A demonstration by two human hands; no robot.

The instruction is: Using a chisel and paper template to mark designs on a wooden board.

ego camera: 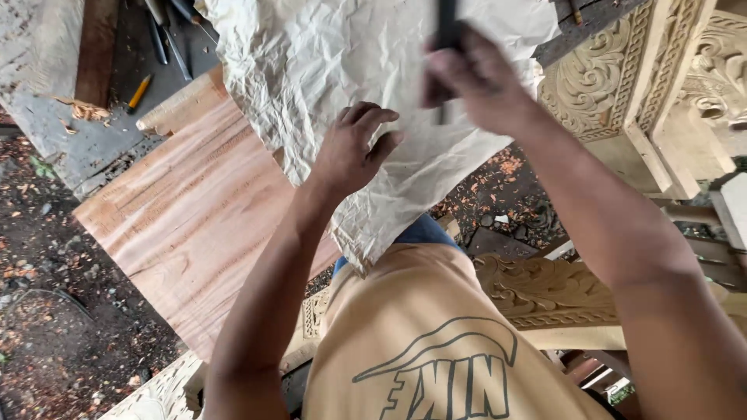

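A large crumpled sheet of white paper (pixel 327 70) lies over the far part of a reddish wooden board (pixel 187 210). My left hand (pixel 354 148) presses flat on the paper near its lower middle, fingers spread. My right hand (pixel 475 78) is raised above the paper at the upper right, blurred, its fingers closed around a dark narrow tool (pixel 447 31) that sticks upward out of the fist. The tool's lower end is hidden by the hand.
Carved pale wooden pieces with leaf scrolls stand at the right (pixel 599 78) and in front of my body (pixel 545 292). Chisels (pixel 167 35) and a yellow pencil (pixel 139 92) lie on a grey surface at the top left. Wood chips cover the dirt ground (pixel 47 311).
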